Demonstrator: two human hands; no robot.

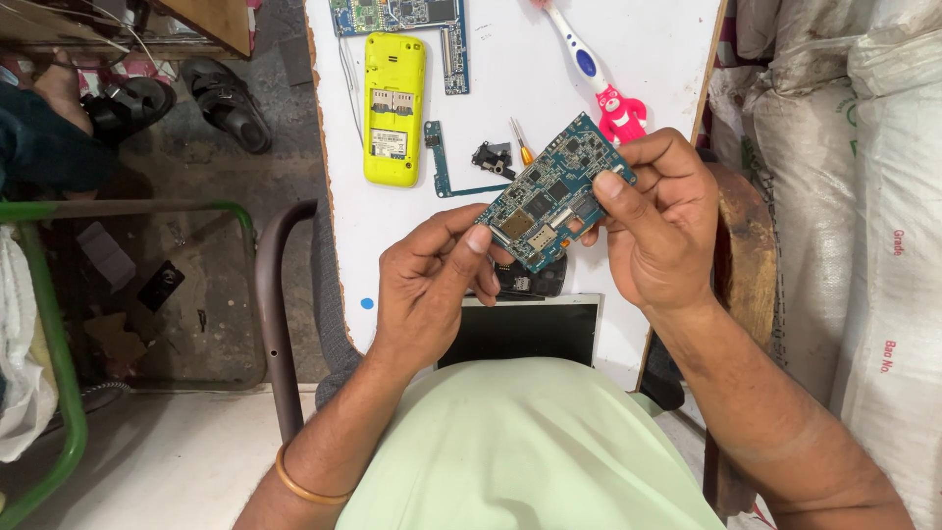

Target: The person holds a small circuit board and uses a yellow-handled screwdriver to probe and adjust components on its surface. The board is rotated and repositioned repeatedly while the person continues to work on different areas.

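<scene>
Table [648, 59] in white is lying under everything, a yellow phone shell [394, 108] far left on it. I am holding the blue circuit board [554, 191] above it, long axis slanting near-left to far-right, my right hand [657, 221] pinching its far end, my left hand [432, 280] pinching its near corner.

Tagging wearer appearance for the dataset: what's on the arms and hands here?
Both forearms bare, no sleeves showing. Left hand: no glove, no ring visible; a plain orange-gold bangle on that wrist. Right hand: bare, nothing on the wrist.
</scene>
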